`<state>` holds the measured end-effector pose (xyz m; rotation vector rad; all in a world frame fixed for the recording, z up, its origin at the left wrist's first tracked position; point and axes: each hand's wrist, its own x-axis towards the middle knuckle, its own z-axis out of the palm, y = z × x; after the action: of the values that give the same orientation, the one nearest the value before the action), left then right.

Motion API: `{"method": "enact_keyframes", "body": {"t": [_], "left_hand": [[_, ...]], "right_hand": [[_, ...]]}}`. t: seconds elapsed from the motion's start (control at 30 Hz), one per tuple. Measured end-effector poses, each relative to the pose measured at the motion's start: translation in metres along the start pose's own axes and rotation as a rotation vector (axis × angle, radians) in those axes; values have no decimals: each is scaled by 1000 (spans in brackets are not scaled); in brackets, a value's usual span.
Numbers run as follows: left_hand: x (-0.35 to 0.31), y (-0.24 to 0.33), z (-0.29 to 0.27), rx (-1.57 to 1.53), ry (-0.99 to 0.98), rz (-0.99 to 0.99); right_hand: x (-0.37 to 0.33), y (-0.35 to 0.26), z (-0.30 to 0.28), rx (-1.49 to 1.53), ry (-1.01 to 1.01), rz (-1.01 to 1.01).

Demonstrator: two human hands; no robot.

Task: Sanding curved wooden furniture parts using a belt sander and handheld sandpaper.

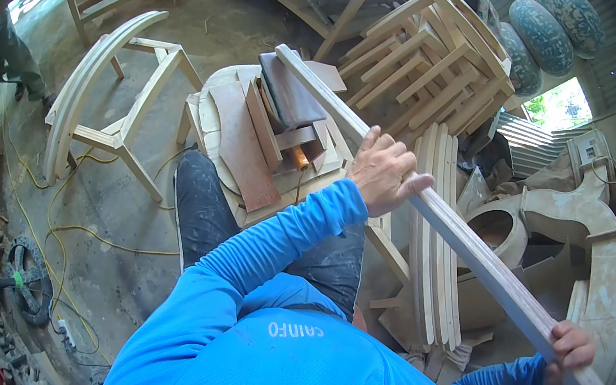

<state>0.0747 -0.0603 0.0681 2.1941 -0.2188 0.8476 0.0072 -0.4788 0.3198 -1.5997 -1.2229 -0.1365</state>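
A long pale wooden bar (465, 237) runs slantwise from the workbench to the lower right. My left hand (388, 171) is closed around its middle, thumb along the bar. Low on the right, my right hand (568, 351) grips the near end. The bar's far end lies over a machine with a flat brown top (295, 88), which looks like a belt sander turned up. An orange part (300, 157) shows below it. Brown boards (240, 147) flank the machine on a low round-edged wooden stand (213, 119) between my legs.
A curved wooden chair frame (118, 132) stands at the left, with a yellow cord (107, 247) on the floor. Stacked frames (435, 56) and curved slats (436, 253) lie right of the stand. Carved pieces (594, 207) are farther right. Someone's legs (9, 57) show far left.
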Motion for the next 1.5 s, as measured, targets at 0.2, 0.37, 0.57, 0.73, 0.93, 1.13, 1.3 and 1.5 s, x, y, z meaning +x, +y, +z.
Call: {"method": "enact_keyframes", "body": {"t": [0.2,0.37,0.57,0.73,0.93,1.13,1.3,1.5], "left_hand": [[21,-50,-13,-45,223,13],[33,-126,-29,-12,302,-305],[20,-155,-60,-75,219,-550],[-35,-169,-45,-353,285,-710],[-38,-122,-41,-1141,442,-1100],[-20,-84,0,-1767,416,-1086],[-11,-62,57,-1630,514,-1221],[65,-1,17,-1257,539,-690]], "right_hand": [[110,10,75,-249,-678,-368],[184,99,194,-117,-382,-272],[240,292,317,19,-363,-98],[242,392,404,223,-118,-89],[195,348,367,74,-72,-122],[61,230,261,241,131,-72],[-48,173,187,193,119,82],[-95,215,197,376,514,367]]}}
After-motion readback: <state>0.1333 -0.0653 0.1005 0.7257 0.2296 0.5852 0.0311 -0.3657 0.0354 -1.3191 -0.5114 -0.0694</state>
